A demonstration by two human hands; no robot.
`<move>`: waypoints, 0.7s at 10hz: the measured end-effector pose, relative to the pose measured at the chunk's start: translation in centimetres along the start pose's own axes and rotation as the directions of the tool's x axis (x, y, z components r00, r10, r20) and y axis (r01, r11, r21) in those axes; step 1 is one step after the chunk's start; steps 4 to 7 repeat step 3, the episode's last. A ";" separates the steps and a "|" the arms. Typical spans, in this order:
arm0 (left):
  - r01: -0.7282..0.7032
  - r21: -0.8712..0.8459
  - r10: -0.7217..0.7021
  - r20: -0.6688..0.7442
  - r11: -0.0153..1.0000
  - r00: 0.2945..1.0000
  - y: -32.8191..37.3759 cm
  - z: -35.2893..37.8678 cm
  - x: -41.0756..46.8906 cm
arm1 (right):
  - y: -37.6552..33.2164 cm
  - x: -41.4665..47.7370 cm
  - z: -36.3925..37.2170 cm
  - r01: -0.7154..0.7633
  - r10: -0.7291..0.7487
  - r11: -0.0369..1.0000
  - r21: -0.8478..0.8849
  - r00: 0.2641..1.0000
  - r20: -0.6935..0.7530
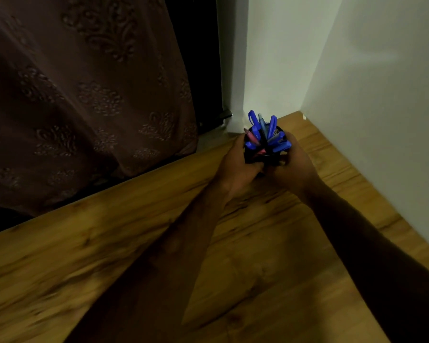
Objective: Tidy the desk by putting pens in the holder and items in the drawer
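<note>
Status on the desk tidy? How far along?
Done: blue and pink pens stand in the black holder. In hand: left hand and right hand both grip the holder near the far corner of the desk by the wall. Left: drawer part unknown; no drawer is in view.

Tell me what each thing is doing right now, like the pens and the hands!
pen holder, held between both hands near the far corner of the desk.
pens, standing in the pen holder, fanned out.
left hand, grips the pen holder's left side.
right hand, grips the pen holder's right side.
curtain, hanging behind the desk.
</note>
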State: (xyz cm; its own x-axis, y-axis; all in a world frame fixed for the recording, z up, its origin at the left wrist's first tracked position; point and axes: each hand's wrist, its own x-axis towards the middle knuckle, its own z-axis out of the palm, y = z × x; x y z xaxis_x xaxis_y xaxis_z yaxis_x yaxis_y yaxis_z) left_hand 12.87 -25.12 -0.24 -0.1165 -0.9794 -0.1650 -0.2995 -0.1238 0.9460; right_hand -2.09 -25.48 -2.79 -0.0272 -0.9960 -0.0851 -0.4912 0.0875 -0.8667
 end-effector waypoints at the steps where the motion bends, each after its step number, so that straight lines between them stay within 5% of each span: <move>1: -0.019 0.046 0.017 0.040 0.999 0.999 0.7 -0.6 -1.4 | 0.3 -0.9 -0.3 -0.092 0.091 0.996 -0.020 0.995 -0.031; 3: -0.041 0.226 0.036 0.028 0.973 0.999 0.0 -3.8 -6.3 | 0.4 -6.3 -1.0 -0.114 0.103 0.991 -0.068 0.983 -0.150; 7: -0.041 0.226 0.036 0.028 0.973 0.999 0.0 -3.8 -6.3 | 0.4 -6.3 -1.0 -0.114 0.103 0.991 -0.068 0.983 -0.150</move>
